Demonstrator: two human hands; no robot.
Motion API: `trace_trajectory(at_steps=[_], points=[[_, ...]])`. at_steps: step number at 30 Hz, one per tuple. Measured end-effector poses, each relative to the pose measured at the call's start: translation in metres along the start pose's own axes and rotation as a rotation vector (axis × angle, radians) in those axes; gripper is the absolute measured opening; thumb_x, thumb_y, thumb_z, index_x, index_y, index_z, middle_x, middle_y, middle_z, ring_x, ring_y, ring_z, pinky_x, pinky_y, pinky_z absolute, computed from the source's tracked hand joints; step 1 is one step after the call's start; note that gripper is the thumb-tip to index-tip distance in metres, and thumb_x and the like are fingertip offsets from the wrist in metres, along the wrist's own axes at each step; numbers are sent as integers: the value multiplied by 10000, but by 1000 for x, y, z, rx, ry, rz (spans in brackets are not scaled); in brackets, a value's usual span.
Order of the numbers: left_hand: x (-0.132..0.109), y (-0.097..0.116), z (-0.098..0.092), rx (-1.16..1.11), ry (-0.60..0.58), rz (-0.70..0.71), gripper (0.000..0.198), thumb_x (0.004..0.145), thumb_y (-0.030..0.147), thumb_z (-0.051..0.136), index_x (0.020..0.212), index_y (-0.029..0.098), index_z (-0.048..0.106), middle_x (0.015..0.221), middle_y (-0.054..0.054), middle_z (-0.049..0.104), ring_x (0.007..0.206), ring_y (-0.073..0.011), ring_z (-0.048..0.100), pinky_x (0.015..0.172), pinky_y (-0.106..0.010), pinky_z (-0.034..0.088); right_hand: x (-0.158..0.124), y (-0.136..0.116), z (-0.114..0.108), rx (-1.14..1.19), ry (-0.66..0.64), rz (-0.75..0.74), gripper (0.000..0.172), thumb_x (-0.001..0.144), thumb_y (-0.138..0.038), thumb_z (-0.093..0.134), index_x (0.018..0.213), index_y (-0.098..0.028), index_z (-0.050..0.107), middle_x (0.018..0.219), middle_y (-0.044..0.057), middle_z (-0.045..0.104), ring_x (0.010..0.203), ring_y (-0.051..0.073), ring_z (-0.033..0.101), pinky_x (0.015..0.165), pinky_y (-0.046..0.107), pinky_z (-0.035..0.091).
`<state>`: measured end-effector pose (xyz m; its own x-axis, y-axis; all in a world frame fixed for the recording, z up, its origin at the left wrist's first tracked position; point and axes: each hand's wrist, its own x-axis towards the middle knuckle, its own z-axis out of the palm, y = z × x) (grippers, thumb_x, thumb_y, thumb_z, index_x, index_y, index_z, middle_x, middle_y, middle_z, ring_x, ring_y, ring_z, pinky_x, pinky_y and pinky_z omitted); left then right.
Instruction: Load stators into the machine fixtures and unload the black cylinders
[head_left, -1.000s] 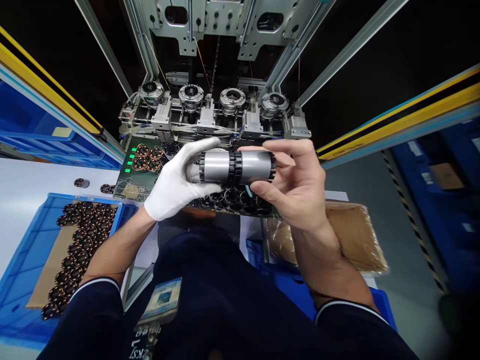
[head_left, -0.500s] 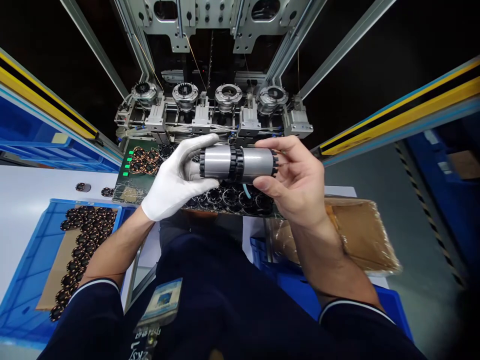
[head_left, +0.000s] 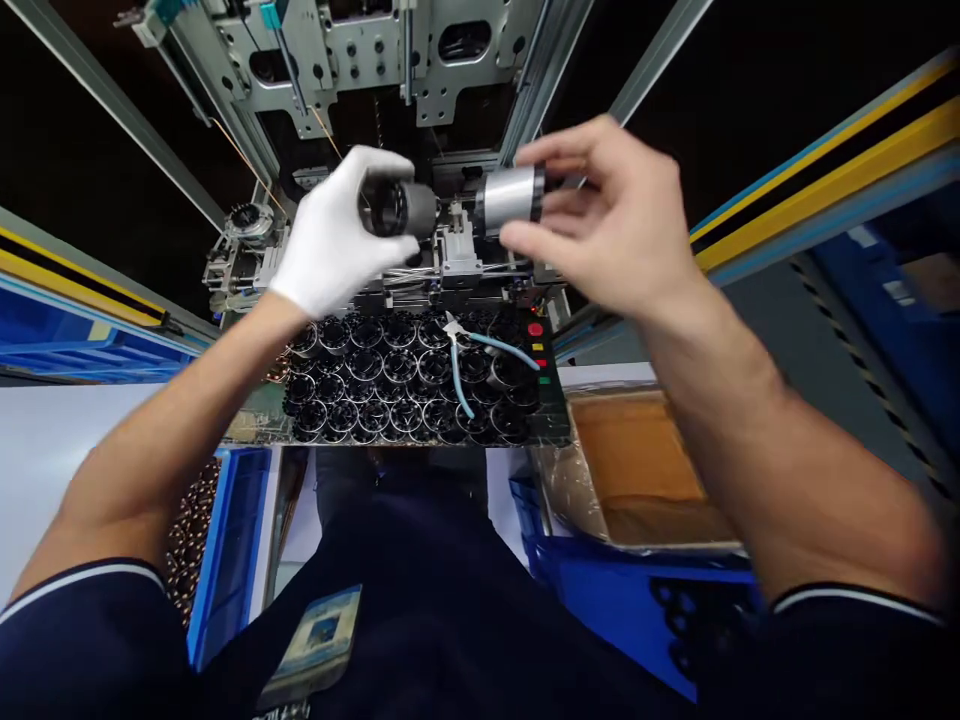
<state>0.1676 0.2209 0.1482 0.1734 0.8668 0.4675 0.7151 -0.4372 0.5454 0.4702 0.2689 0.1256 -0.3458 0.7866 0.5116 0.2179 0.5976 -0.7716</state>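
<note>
My left hand (head_left: 330,235), in a white glove, is closed around a dark grey stator core (head_left: 418,210) with a black toothed end. My bare right hand (head_left: 626,215), slightly blurred, grips a silver stator core (head_left: 511,198) with black toothed ends between thumb and fingers. A gap separates the two cores. Both hands hover over the front of a winding machine, partly hiding its clamps (head_left: 459,245). Below them, rows of black-toothed stator cores (head_left: 401,368) fill the machine's front shelf. Blue-handled cutting pliers (head_left: 499,347) lie open across those cores.
A machine holder (head_left: 250,222) with a toothed core stands at the left. Push buttons (head_left: 535,330) line the shelf's right end. At lower left, a blue bin (head_left: 232,545) contains copper-wound stators. A plastic-wrapped carton (head_left: 637,455) lies at right. Yellow-and-black uprights (head_left: 832,150) flank the machine.
The two cores, held end to end before, are now apart, one in each hand. Both hands have moved up and forward to the machine. The pliers have come into full view.
</note>
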Motion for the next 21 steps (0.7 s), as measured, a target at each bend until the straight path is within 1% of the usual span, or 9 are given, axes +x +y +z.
trace_trajectory(at_steps=[1,3,6,9,12,14,16,18,21], points=[[23,-9,3,77,-25,-21,618,771,364,898,1364,355,723,1448,10,786,1379,-320,711,1287,-554,558,20,14,-8,-136,19,13,610,793,-383,1028,1349,-303,789,1339,33,781,1003,210,801,882,392,745],[64,-30,14,170,-91,-94,669,773,446,877,1416,349,719,1485,52,773,1399,-294,681,1331,-510,509,58,43,-20,-382,-21,67,590,898,-351,944,1444,-269,738,1399,21,778,910,130,741,901,358,720],[108,-71,39,171,-144,-170,882,673,715,929,1439,349,690,1461,109,785,1414,-248,632,1371,-461,445,94,83,-28,-559,-87,106,533,926,-298,918,1407,-187,719,1384,-13,814,950,94,660,1133,365,630],[134,-117,62,157,-166,-190,1052,491,972,899,1311,349,684,1368,117,821,1433,-184,580,1395,-432,382,106,111,-29,-643,-161,124,511,914,-301,948,1351,-143,737,1323,8,846,1069,134,685,1237,442,577],[147,-146,70,201,-286,-175,1074,413,1053,851,1213,361,668,1291,138,834,1395,-135,549,1415,-387,327,109,126,-28,-681,-245,109,543,890,-346,997,1336,-144,763,1338,40,852,1142,189,754,1217,515,617],[150,-145,67,292,-368,-172,1083,400,975,926,1265,368,688,1289,147,832,1414,-172,550,1436,-437,308,113,130,-30,-698,-293,69,568,846,-346,1039,1315,-149,786,1335,29,863,1190,201,782,1250,529,610],[150,-127,62,410,-398,-186,1057,443,794,1027,1358,355,732,1330,92,834,1408,-274,603,1391,-550,382,122,135,-33,-716,-341,22,598,789,-365,1068,1278,-137,810,1303,16,879,1197,186,803,1255,487,612],[148,-102,59,540,-424,-186,949,570,616,1045,1431,331,765,1382,10,834,1359,-370,675,1285,-616,499,138,142,-38,-736,-391,-15,603,776,-551,1005,1156,-114,834,1218,-35,893,1175,147,818,1194,342,608],[151,-72,59,687,-499,-163,773,735,421,1002,1460,255,794,1408,-80,833,1320,-430,741,1212,-638,586,171,161,-44,-689,-485,-132,738,775,-854,680,887,-136,811,949,-158,858,1085,53,803,943,117,536]])
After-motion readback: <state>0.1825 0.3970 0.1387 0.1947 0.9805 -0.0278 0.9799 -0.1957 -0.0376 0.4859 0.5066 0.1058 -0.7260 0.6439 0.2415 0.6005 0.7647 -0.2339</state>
